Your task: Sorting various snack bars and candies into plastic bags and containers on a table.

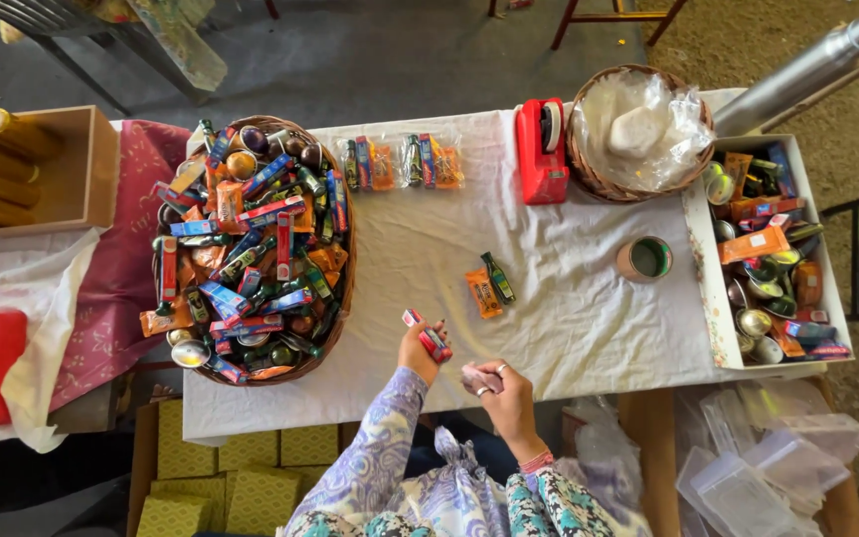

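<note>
My left hand (418,350) is raised over the white tablecloth (569,318) and pinches a small red and blue box (428,336). My right hand (502,386), with rings on it, is closed on a small clear, pinkish packet (476,376) just right of the box. Ahead of both hands an orange sachet (482,293) and a small dark green bottle (497,278) lie side by side on the cloth. A large wicker basket (342,298) to the left is heaped with similar boxes, sachets, bottles and round tins.
Filled clear packets (400,162) lie in a row at the far edge. A red tape dispenser (541,149), a basket of plastic bags (638,129) and a tape roll (645,259) sit right of centre. A white box (700,268) of mixed items stands at the right edge.
</note>
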